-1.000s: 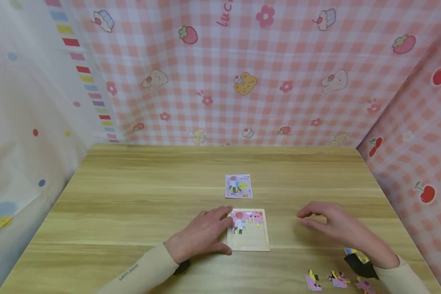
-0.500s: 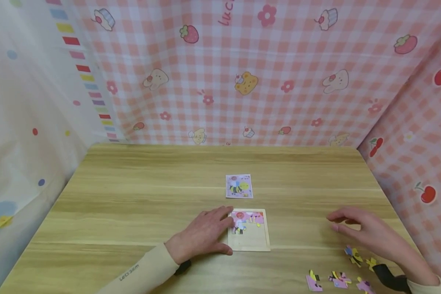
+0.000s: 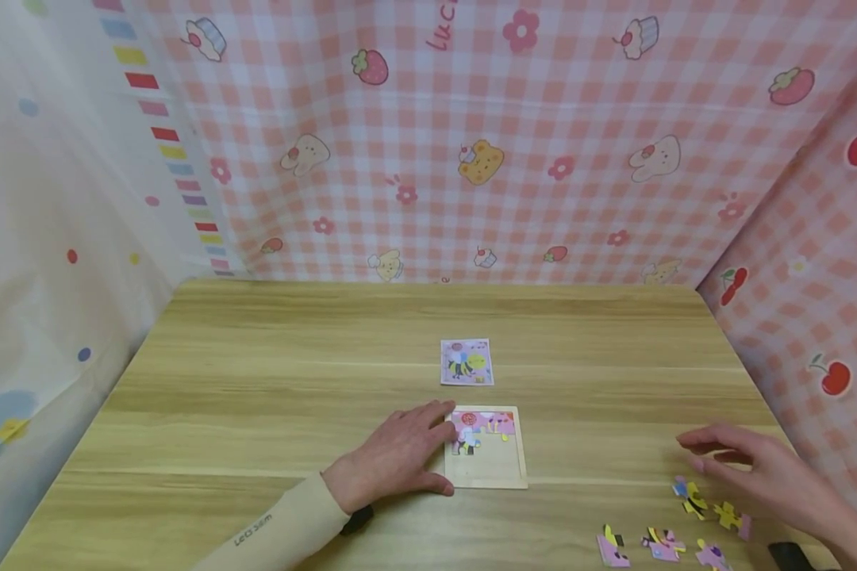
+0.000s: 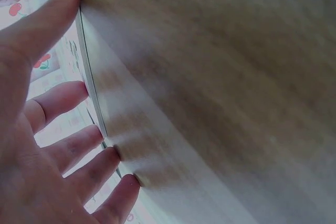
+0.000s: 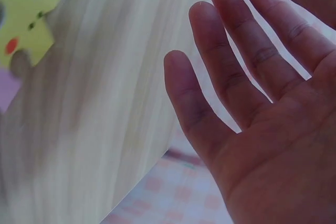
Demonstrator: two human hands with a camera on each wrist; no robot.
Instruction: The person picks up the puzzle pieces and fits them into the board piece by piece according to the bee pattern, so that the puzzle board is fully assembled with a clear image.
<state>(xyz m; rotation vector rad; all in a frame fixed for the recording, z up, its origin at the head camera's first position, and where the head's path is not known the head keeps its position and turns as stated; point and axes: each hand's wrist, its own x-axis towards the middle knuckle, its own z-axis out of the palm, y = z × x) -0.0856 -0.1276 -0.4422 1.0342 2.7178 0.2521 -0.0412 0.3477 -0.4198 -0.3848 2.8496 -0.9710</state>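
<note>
A square wooden puzzle frame lies on the table, with fitted pieces showing pink, red and yellow artwork along its top and upper left. My left hand rests at its left side, thumb near the lower corner and fingers over the left edge. In the left wrist view the left fingertips line up along that edge, fairly straight. My right hand hovers at the right with loosely bent fingers, holding nothing. Just below it lie a blue-and-yellow puzzle piece and a yellow-and-pink puzzle piece.
More loose puzzle pieces lie near the front right, among them a pink corner-like piece and a striped one. A printed bee picture card lies behind the frame. Patterned curtains surround the wooden table.
My right hand has moved right and toward me, away from the frame to above the loose pieces, uncovering the yellow ones. My left hand has stayed at the frame.
</note>
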